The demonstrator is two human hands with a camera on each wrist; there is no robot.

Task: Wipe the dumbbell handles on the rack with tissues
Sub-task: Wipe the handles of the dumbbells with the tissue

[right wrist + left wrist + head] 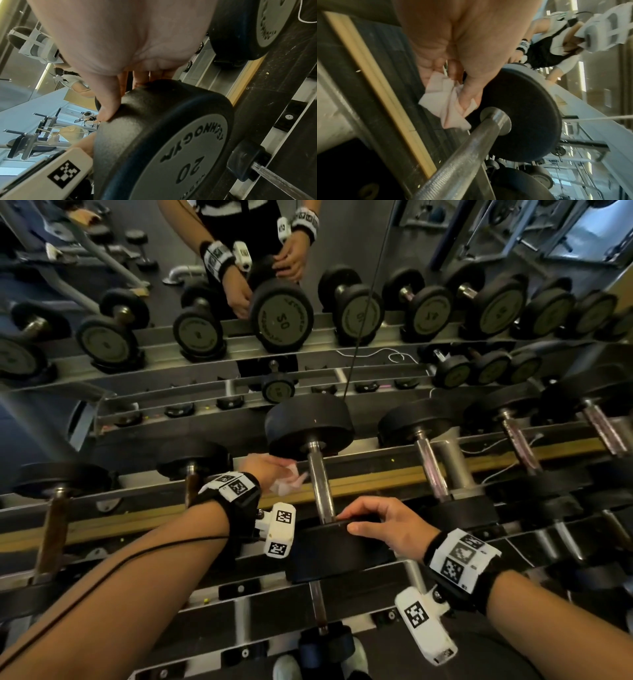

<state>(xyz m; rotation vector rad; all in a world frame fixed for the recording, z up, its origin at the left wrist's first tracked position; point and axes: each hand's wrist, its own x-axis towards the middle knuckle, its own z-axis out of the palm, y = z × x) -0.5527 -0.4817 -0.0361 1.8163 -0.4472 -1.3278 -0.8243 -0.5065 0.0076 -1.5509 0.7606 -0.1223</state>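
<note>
A 20-marked dumbbell lies on the rack (376,477) with its chrome handle (320,487) running away from me. My left hand (284,470) grips a crumpled pale pink tissue (287,481) just left of the handle's far end. In the left wrist view the tissue (447,102) hangs from my fingers (469,94), and its lower corner reaches the handle (462,155) near the far head (522,115); I cannot tell if they touch. My right hand (347,522) grips the near head (329,556), fingers over its top and thumb (106,101) on the rim (171,148).
More dumbbells (428,460) lie close on both sides, a smaller one at the left (191,470). A mirror behind the rack reflects the dumbbells and a person's hands (239,292). A lower tier holds another handle (318,607). A thin white cable (496,474) trails across the right rails.
</note>
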